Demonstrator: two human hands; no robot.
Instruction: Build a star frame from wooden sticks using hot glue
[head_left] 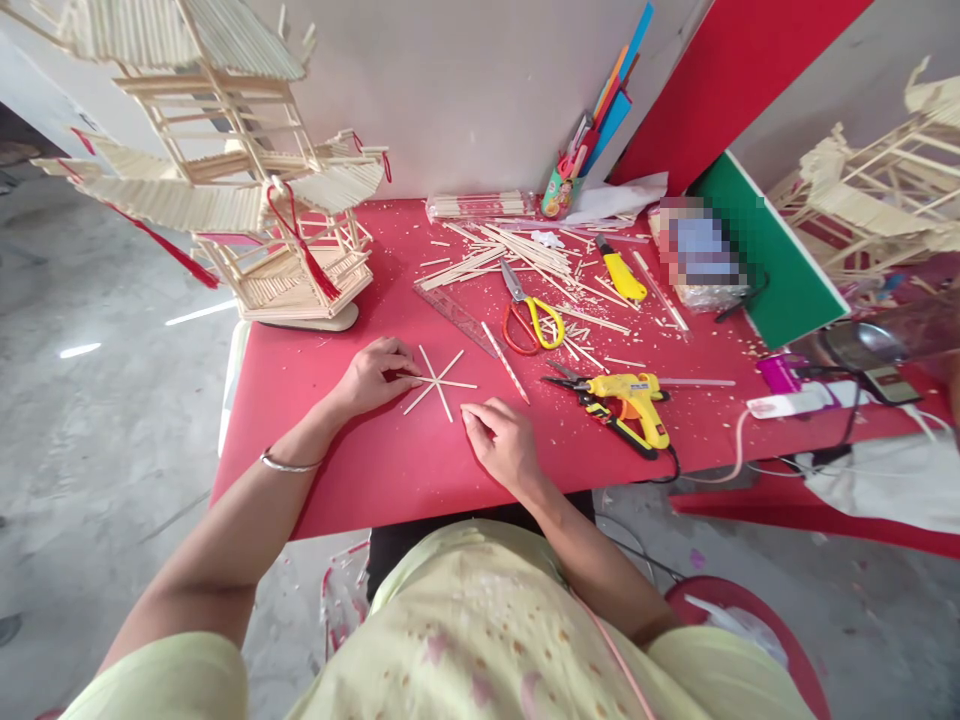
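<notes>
A star of thin wooden sticks [448,383], crossed at the middle, lies flat on the red tabletop [360,480]. My left hand [377,375] rests at its left side, thumb and fingers pinched on the end of one stick. Just off the star's lower right is my right hand [501,440], its thumb and fingertips drawn together; whatever may be between them is too small to make out. A red-and-white pencil [505,362] lies between the star and the scissors [532,318], which have one red and one yellow handle.
A stick-built pagoda [292,200] stands at the table's left. To the right lie a yellow glue gun [634,400], pliers [611,425] and a yellow utility knife [622,272]. Loose sticks [525,255], a clear ruler [457,318] and a pen cup [559,193] sit farther back.
</notes>
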